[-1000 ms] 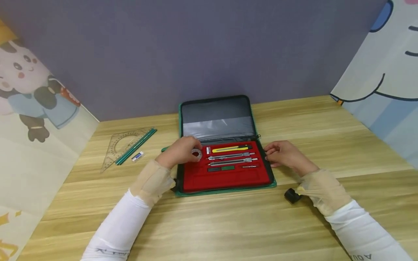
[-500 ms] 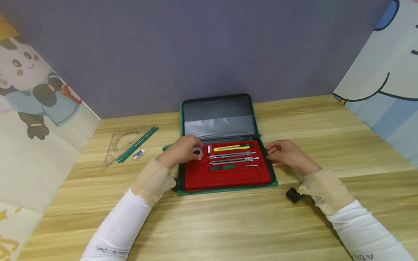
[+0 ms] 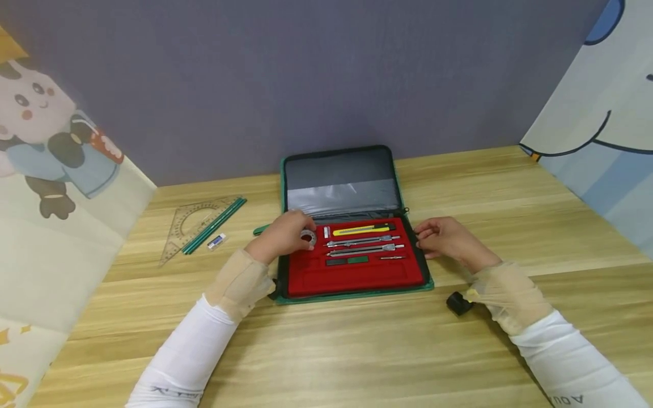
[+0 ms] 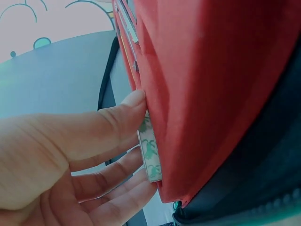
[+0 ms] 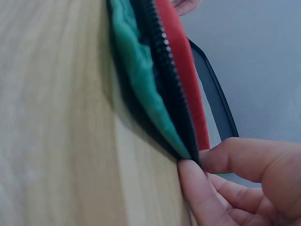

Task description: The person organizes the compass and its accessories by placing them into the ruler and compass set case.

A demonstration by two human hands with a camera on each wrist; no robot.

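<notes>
Tape roll (image 3: 308, 238): small, clear, lying flat at upper-left corner of red tray (image 3: 352, 277). Green zip case (image 3: 352, 226): open flat on table, lid propped vs. rear wall.

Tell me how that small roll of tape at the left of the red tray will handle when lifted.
The tape roll, gripped by the left hand, looks thin and hollow, so probably light. Its round rim would likely let it roll if set on edge. Flat on the red tray, whose lining looks soft, it should stay put.
</notes>
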